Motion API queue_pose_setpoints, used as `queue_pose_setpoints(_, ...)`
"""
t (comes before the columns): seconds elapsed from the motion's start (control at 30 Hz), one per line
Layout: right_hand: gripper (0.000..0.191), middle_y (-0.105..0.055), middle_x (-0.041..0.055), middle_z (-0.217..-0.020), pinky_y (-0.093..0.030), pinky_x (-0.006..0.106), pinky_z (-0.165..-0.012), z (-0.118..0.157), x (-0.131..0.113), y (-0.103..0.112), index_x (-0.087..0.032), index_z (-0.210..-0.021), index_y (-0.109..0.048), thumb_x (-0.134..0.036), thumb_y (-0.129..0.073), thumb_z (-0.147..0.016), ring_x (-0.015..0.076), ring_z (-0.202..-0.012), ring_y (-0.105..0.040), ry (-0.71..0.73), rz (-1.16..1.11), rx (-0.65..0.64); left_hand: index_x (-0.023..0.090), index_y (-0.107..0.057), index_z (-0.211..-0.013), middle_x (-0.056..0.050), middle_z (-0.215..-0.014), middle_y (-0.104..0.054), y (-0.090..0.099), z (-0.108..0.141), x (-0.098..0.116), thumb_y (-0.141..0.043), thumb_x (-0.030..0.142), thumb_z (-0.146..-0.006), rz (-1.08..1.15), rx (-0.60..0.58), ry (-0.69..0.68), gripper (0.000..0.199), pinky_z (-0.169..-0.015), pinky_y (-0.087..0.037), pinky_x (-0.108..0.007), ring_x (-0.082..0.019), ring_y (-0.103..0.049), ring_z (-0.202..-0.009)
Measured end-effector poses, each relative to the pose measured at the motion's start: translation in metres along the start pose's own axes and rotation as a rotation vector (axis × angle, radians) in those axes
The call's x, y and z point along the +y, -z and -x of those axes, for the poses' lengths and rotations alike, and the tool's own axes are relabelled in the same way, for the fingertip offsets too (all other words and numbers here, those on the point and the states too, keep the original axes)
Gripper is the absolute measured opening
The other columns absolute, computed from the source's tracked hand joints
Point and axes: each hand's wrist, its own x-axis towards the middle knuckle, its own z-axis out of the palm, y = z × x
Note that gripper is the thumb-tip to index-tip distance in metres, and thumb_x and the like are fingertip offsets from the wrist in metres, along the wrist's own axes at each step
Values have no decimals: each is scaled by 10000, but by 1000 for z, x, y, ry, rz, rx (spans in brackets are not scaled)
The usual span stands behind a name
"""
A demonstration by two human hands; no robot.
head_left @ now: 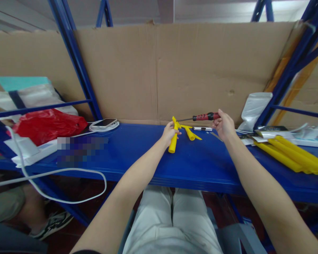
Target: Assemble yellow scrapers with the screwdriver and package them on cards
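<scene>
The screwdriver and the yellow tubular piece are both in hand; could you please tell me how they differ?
The screwdriver has a red-and-black handle and thin shaft; the yellow tubular piece is plain yellow and thicker than that shaft. The screwdriver lies nearly level in the right hand, while the yellow tubular piece stands more upright in the left hand. Both are held over the blue workbench.
</scene>
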Motion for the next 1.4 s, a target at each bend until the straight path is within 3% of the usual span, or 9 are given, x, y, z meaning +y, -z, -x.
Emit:
queue_pose_setpoints(0.2,310,-434,-88,-434,-383,174,-359,3,-1,-1,-207,-814,-554,-507,-631,-791,74,-354,-456,-4,13,-69,237,-436,-1313,-103,-1189,-594,1,-1,1,-511,-45,-691,5,16,6,687,-399,-394,-158,-117,-672,-631)
queue_pose_setpoints(0.43,249,-576,-61,-545,-484,184,-482,5,-5,-3,-214,-751,-473,-409,-587,-856,80,-459,-563,-54,-8,-96,244,-438,-1312,-89,-1145,-607,1,-1,0,-508,-49,-681,17,24,2,700,-412,-399,-162,-119,-672,-627)
queue_pose_setpoints(0.7,402,-475,-81,-494,-428,174,-401,2,-1,-1,-213,-677,-424,-483,-718,-718,63,-386,-476,-30,-6,-22,250,-445,-1303,-96,-1178,-594,1,-1,-2,-508,-38,-679,13,11,-1,690,-411,-398,-164,-120,-670,-631)
queue_pose_setpoints(0.97,345,-377,-101,-411,-343,166,-330,2,1,-1,-206,-724,-515,-508,-681,-744,61,-332,-390,-31,20,8,233,-445,-1298,-85,-1131,-618,0,-1,0,-503,-39,-677,14,16,4,681,-412,-396,-161,-118,-665,-643)
queue_pose_setpoints(1.13,265,-491,-74,-460,-370,169,-352,7,-4,-3,-205,-816,-555,-463,-618,-818,73,-350,-456,-63,21,-29,222,-440,-1297,-89,-1128,-616,0,0,1,-503,-41,-679,19,22,3,675,-404,-393,-166,-121,-668,-633)
queue_pose_setpoints(1.4,259,-560,-72,-531,-424,161,-399,6,-5,-4,-212,-733,-465,-390,-623,-833,67,-395,-509,-78,21,-24,229,-450,-1271,-81,-1127,-613,0,1,0,-497,-47,-688,13,22,9,647,-403,-391,-163,-118,-670,-629)
